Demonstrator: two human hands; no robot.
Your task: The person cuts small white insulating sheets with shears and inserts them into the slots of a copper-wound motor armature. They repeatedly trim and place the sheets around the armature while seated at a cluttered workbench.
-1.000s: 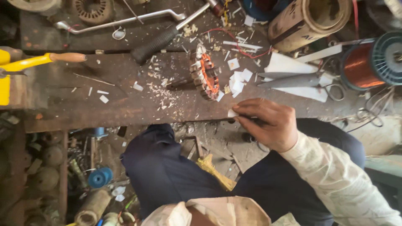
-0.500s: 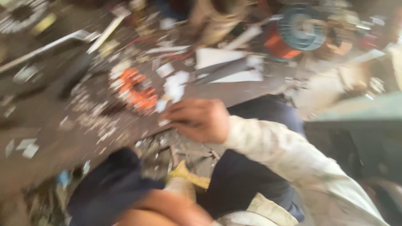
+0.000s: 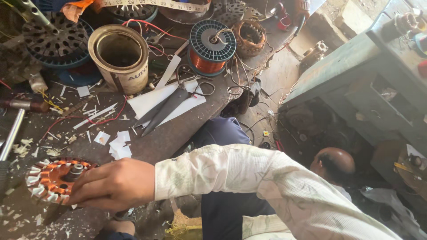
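I note the right hand [image 3: 113, 184] lying half-curled on the right edge of the orange-wound stator [image 3: 53, 180], flat on the workbench [image 3: 178, 133], without a clear grip; left hand out of view.

The worn wooden table [image 3: 187, 129] is littered with white paper scraps [image 3: 118, 144]. On it lie a motor winding with orange wire [image 3: 53, 180], large scissors [image 3: 171, 104] on a white paper sheet [image 3: 147, 102], an open tin can [image 3: 119, 57], a spool of copper wire [image 3: 211, 46] and a red wire [image 3: 104, 119].
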